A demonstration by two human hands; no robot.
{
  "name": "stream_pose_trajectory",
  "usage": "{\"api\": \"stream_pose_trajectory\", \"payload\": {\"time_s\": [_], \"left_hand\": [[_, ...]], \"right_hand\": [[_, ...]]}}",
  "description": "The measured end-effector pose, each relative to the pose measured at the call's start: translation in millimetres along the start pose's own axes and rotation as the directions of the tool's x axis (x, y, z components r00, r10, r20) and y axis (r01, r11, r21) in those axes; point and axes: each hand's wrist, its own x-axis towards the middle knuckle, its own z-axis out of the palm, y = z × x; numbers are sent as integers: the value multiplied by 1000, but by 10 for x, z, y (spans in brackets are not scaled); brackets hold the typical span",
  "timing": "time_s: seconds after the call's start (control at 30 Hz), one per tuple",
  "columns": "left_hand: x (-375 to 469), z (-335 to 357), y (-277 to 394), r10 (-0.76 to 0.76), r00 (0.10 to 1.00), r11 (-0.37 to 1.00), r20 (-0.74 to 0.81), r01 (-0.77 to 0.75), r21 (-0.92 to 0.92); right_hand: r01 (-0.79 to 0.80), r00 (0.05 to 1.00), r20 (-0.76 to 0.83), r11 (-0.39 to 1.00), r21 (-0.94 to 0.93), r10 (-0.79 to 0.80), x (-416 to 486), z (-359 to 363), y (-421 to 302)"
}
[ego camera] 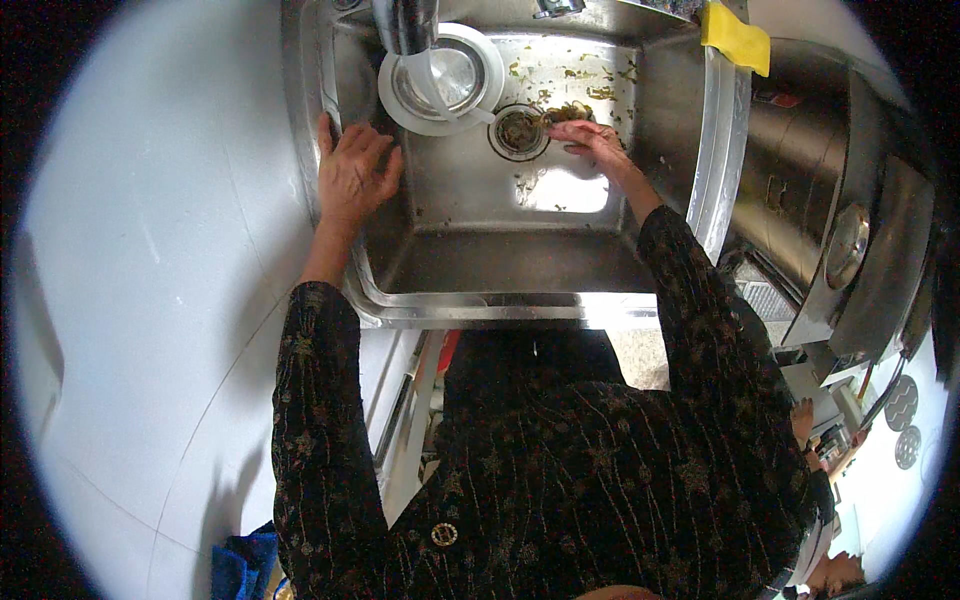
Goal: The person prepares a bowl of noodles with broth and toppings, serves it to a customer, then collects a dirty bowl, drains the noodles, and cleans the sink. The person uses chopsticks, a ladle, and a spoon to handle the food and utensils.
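Observation:
My left hand [354, 169] rests over the left rim of a stainless steel sink [465, 259], fingers apart and holding nothing. Inside the basin, my right hand [596, 142] reaches to a wet clump of food scraps [566, 112] just right of the drain [519, 133]. Its fingertips meet the clump; whether they grip it is not clear. More dark scraps fill the drain. Water appears to run from the faucet [405, 26] into a round steel vessel [457, 64] with a wide pale rim, at the back left of the basin.
Green bits of food [600, 93] lie scattered over the basin floor. A yellow cloth [735, 39] hangs on the sink's back right corner. Large metal equipment [787, 165] stands to the right. Another person's hand [802, 420] shows at lower right, and a blue cloth [244, 562] at lower left.

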Motion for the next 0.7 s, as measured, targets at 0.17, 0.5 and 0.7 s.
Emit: {"api": "stream_pose_trajectory", "payload": {"time_s": [0.17, 0.5, 0.7], "left_hand": [[11, 2, 7, -1, 1000, 1000, 25, 0, 13], [0, 11, 0, -1, 999, 1000, 42, 0, 24], [13, 25, -23, 3, 1000, 1000, 31, -3, 0]], "right_hand": [[-137, 817, 528, 968, -212, 232, -201, 369, 325], [79, 979, 195, 989, -126, -54, -32, 812, 357], [164, 963, 235, 980, -114, -134, -35, 928, 61]]}}
